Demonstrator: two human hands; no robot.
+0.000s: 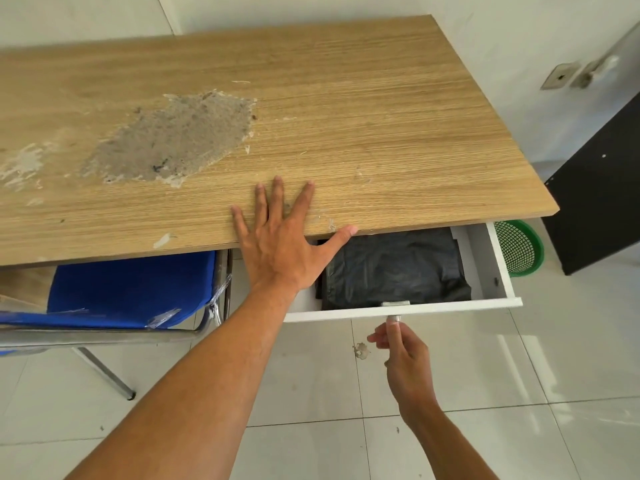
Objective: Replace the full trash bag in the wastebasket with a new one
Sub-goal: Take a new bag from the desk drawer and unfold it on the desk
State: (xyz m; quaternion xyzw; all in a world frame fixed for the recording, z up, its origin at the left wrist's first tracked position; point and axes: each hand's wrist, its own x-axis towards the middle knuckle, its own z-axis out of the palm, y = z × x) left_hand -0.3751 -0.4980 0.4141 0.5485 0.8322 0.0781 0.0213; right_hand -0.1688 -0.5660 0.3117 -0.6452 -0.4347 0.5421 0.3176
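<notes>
One open drawer [498,271], one folded black bag [398,268], two hands.

Both forearms are bare to the frame edge, with no sleeves showing. The left hand [280,251] and right hand [403,355] wear no gloves, rings or watch.

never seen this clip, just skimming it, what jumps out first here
A left hand lies spread flat on the front edge of a worn wooden desk, which has a large grey scraped patch left of centre. Under the desk's right end a white drawer stands open with folded black trash bags inside, and the right hand pinches its small metal handle. A green mesh wastebasket sits on the floor beyond the drawer.
</notes>
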